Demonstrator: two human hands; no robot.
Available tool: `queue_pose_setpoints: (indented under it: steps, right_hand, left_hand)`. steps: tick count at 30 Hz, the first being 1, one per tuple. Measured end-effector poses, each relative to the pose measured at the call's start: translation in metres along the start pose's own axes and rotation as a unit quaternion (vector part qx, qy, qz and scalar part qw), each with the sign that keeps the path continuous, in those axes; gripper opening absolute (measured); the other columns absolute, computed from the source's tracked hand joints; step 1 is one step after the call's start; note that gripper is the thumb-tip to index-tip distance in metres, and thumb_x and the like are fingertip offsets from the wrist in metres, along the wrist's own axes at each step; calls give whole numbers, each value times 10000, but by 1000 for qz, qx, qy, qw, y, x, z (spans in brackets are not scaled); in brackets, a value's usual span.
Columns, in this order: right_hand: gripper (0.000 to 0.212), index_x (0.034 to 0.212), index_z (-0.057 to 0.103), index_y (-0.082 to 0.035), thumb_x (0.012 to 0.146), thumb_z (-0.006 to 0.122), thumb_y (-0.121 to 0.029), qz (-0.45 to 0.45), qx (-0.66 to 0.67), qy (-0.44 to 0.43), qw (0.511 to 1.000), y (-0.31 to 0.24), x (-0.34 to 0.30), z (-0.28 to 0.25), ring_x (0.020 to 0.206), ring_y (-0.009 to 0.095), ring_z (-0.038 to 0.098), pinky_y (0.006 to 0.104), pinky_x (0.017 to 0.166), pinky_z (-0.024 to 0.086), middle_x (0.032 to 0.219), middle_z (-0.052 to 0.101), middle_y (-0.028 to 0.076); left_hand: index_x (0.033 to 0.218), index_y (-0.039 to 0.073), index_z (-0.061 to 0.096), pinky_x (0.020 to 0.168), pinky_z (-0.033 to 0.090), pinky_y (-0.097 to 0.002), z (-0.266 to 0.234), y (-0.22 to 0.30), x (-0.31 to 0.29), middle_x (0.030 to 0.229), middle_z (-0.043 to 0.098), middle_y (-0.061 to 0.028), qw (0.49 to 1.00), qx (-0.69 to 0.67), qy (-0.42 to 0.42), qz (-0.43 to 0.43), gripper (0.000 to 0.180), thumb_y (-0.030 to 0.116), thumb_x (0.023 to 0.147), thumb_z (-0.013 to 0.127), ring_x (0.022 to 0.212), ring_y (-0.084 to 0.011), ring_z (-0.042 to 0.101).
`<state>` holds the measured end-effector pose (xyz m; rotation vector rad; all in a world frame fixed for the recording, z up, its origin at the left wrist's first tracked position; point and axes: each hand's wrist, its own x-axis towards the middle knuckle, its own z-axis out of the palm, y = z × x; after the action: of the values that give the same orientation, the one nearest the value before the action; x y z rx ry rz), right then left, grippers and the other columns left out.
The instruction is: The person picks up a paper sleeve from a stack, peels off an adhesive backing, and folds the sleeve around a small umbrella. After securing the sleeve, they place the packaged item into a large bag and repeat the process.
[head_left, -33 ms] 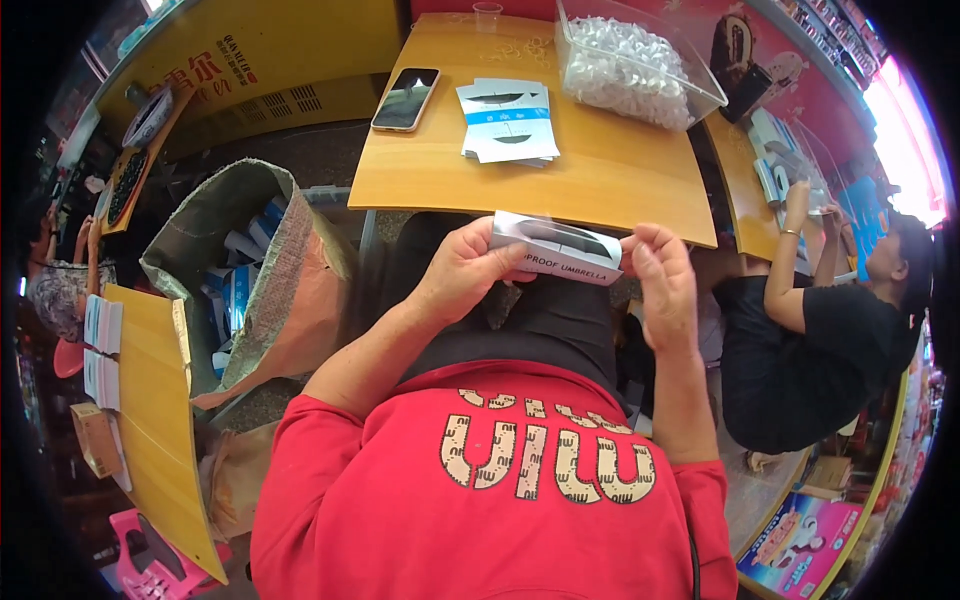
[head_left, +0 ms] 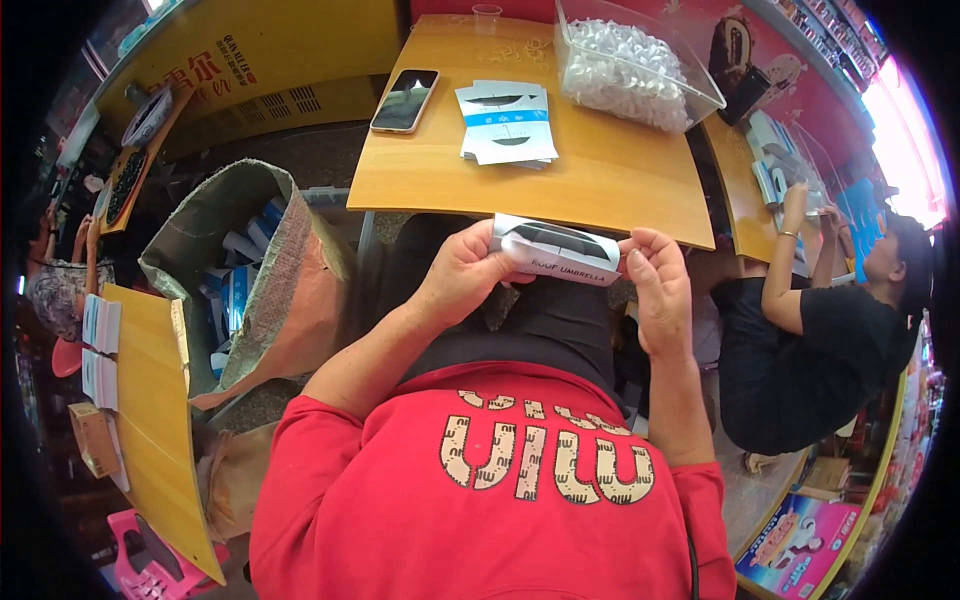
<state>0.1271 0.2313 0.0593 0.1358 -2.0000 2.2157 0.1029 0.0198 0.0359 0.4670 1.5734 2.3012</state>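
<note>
A white card sleeve (head_left: 570, 255) with a dark umbrella picture and printed lettering is held above my lap, just off the table's near edge. It bows into a curved, tube-like shape. My left hand (head_left: 468, 262) grips its left end, with the thumb on the near face. At the right end, my right hand (head_left: 657, 275) pinches the sleeve's edge between thumb and fingers. Whether anything is inside the sleeve, I cannot tell. A stack of similar flat cards (head_left: 520, 148), crossed by a blue stripe, lies on the wooden table (head_left: 610, 190) ahead.
A phone (head_left: 406, 100) lies left of the cards. A clear bin (head_left: 640, 75) of white pieces stands back right, near a small clear cup (head_left: 487, 18) and scattered rubber bands (head_left: 525, 50). An open woven sack (head_left: 310, 290) stands left; a co-worker (head_left: 820, 340) sits right.
The sleeve has rolled slightly and looks more rounded, with less of its lettering showing. My right fingers have drawn in a little against its right end.
</note>
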Motion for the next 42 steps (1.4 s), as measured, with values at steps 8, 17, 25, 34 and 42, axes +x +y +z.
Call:
queue_pose_setpoints:
  steps: [8,17,25,34,42]
  right_hand:
    - [321,1091,372,36,800,498,-17,22,-9,-8,1000,-1,-2,10,747,68,467,180,683,387,806,493,29]
    - [292,1083,387,12,808,485,7,-31,-17,5,999,4,-2,19,678,41,416,158,621,359,744,455,-9]
    - [258,1061,399,3,814,474,9,-70,-3,7,997,10,-4,16,676,34,403,148,615,334,756,449,-18]
    - [236,1048,451,4,822,497,-44,11,85,9,996,14,-10,19,784,61,485,184,698,395,871,538,32]
    - [233,1049,456,1,823,495,-46,-12,30,26,999,17,-11,22,785,63,482,192,709,399,889,535,33]
  left_hand:
    - [1063,-11,450,771,476,-316,3,1,0,987,554,-113,999,28,2,30,255,124,848,477,891,-190,556]
    - [1055,-7,455,769,482,-356,2,6,0,1017,539,-113,997,-70,-5,-20,243,100,839,482,919,-190,539]
    - [1061,-8,457,744,492,-336,5,7,0,1013,542,-108,997,-72,8,-30,243,92,840,474,912,-183,542]
    - [1045,-10,466,702,504,-286,8,15,9,966,560,-96,994,-64,6,-85,259,93,814,520,854,-163,561]
    - [950,1,498,524,488,-211,17,16,15,866,595,-59,987,147,60,13,246,24,730,604,684,-93,567]
